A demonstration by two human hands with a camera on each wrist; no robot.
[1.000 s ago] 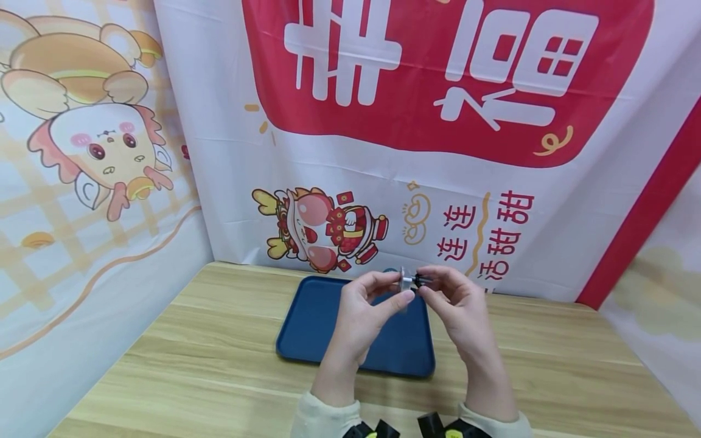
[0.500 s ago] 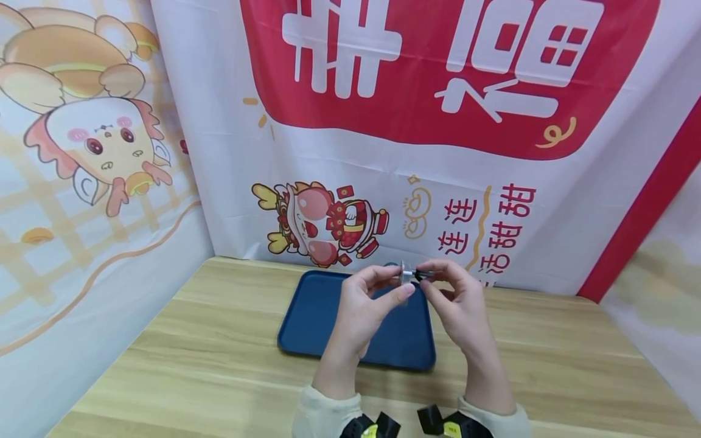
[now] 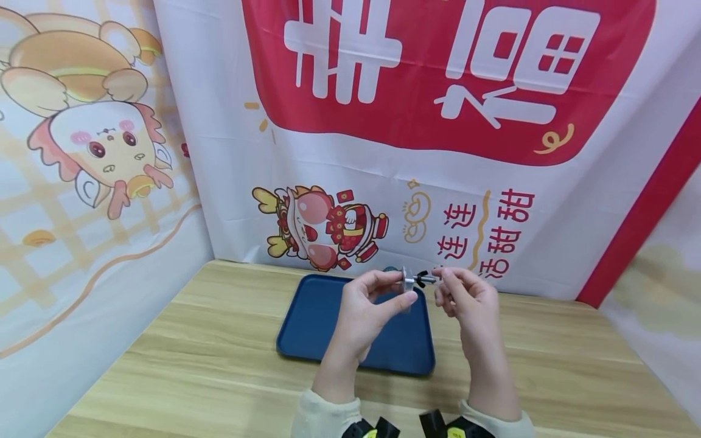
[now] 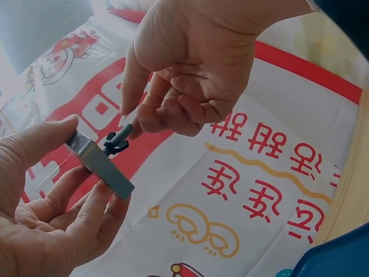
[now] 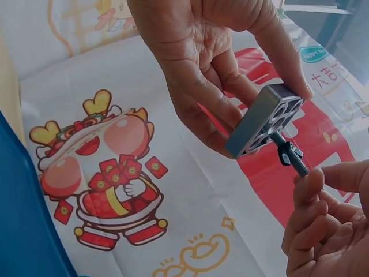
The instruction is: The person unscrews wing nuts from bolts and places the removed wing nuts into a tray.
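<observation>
My left hand (image 3: 364,310) holds a small square metal block (image 4: 101,164) by its edges, thumb on one side and fingers on the other. In the right wrist view, ribbed hollows show on the face of the block. A threaded bolt (image 5: 300,167) sticks out of the middle of that face, pointing toward the right hand. Part-way along its thread sits a black wing nut (image 4: 117,144), a short gap off the block. My right hand (image 3: 471,304) is at the bolt's free end, fingers loosely bent, fingertips right beside the tip and off the wing nut.
Below the hands a dark blue tray (image 3: 306,322) lies on the wood-grain table (image 3: 219,353). A printed white and red cloth (image 3: 339,158) hangs behind the table, and another patterned cloth (image 3: 98,255) stands on the left. Both wrists carry black camera mounts.
The right hand's fingers were pinching at the wing nut; they have let go and shifted right to the bolt's end, leaving the nut in sight. The left hand keeps its hold.
</observation>
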